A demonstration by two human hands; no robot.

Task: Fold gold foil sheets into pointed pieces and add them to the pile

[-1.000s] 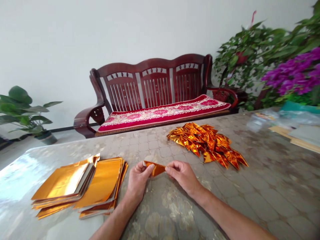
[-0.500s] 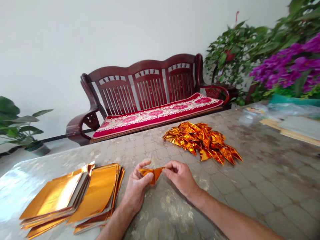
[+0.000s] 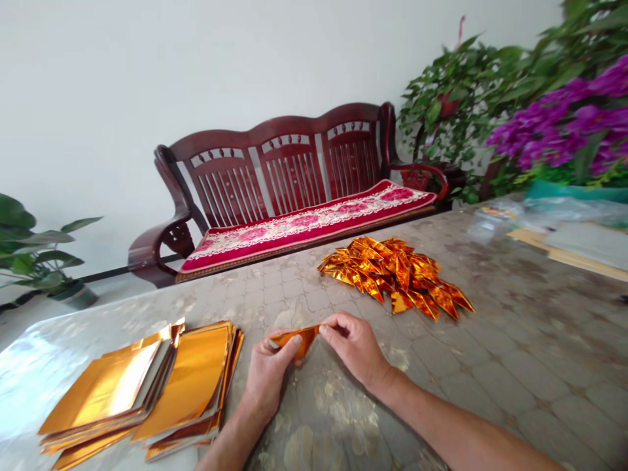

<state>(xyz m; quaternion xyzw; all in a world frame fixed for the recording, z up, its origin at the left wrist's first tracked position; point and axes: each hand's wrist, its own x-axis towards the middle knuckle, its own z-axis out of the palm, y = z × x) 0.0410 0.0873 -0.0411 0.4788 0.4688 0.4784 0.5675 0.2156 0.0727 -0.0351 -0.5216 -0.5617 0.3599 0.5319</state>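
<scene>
Folded foil point(image 3: 297, 339), partly hidden by hands point(image 3: 267, 383) point(image 3: 353, 350)

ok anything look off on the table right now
The left stack of gold foil sheets looks askew: its sheets sit out of line, and a corner bends up at the back. The right stack is unevenly fanned too.

Crimson floral bench cushion point(image 3: 307, 226), gold-edged.

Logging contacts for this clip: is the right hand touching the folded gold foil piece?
Touching. The head view shows the right hand pinching the end of the folded gold foil piece between thumb and fingers.
</scene>
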